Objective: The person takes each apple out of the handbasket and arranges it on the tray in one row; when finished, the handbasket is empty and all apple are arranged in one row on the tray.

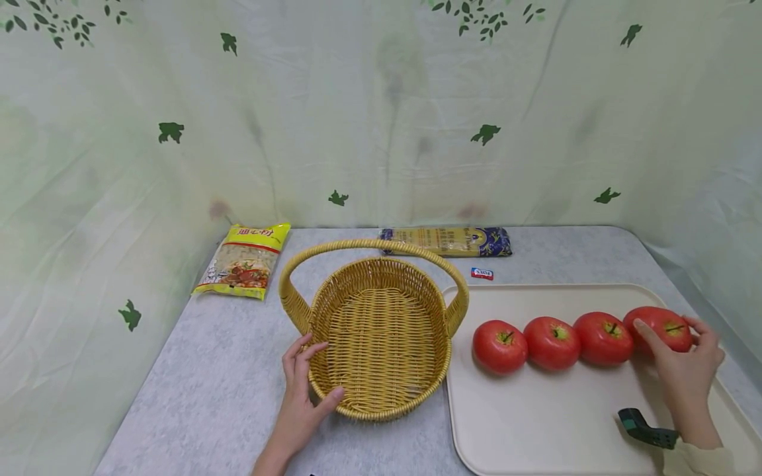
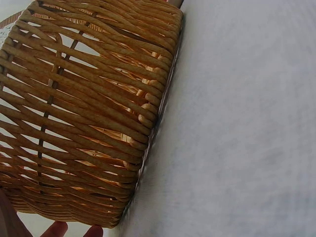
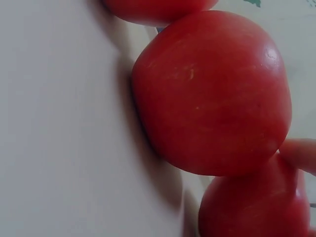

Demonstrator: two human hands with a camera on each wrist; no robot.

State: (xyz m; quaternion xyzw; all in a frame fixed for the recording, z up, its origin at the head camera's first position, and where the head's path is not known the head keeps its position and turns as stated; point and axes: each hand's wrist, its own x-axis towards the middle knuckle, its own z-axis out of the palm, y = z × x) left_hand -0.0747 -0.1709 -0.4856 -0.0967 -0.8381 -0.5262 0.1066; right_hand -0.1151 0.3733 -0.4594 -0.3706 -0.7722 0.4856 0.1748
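Note:
A tan wicker basket (image 1: 381,324) with an arched handle stands upright on the table. At its near left rim rests my left hand (image 1: 302,390), thumb and fingers spread across the edge; fingertips (image 2: 55,229) show at the bottom of the left wrist view. Several red apples line up on a pale tray. My right hand (image 1: 690,367) grips the rightmost apple (image 1: 661,327), thumb on the near left side and fingers round the right. Left of it lie another apple (image 1: 603,338), a third (image 1: 551,344) and the leftmost one (image 1: 500,347).
The beige tray (image 1: 536,423) touches or nearly touches the basket's right side. Behind lie a yellow food packet (image 1: 243,260), a long noodle packet (image 1: 446,241) and a small red-and-blue wrapper (image 1: 482,274). A printed curtain (image 1: 357,119) closes off the back and sides.

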